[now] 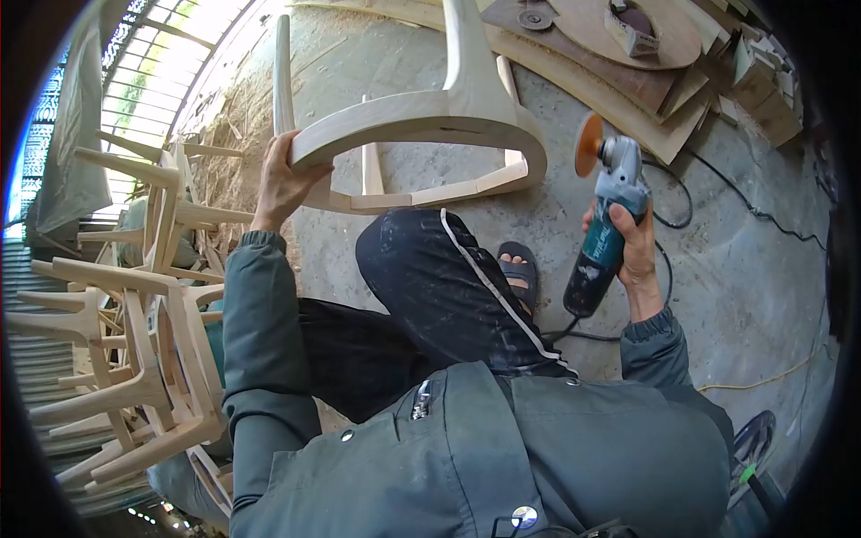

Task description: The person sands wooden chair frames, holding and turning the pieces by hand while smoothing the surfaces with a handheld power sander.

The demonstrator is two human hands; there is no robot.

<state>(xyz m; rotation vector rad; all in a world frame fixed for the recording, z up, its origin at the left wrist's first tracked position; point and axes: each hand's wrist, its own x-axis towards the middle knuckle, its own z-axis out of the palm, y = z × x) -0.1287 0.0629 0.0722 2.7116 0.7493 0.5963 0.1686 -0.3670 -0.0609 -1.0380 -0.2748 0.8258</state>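
Note:
A pale wooden chair frame with a curved rail stands tilted in front of my knees, its legs reaching toward the top of the view. My left hand grips the left end of that curved rail, fingers wrapped over its edge. Off to the right, my right hand is closed round the teal and black body of an angle grinder. The grinder's orange sanding disc points up and faces the chair frame, apart from it. Whether the disc is spinning I cannot tell.
Several unfinished wooden chair frames are stacked at my left. Plywood sheets lie at the far right, with a roll of abrasive on top and wood offcuts beside them. A black cord trails over the concrete floor.

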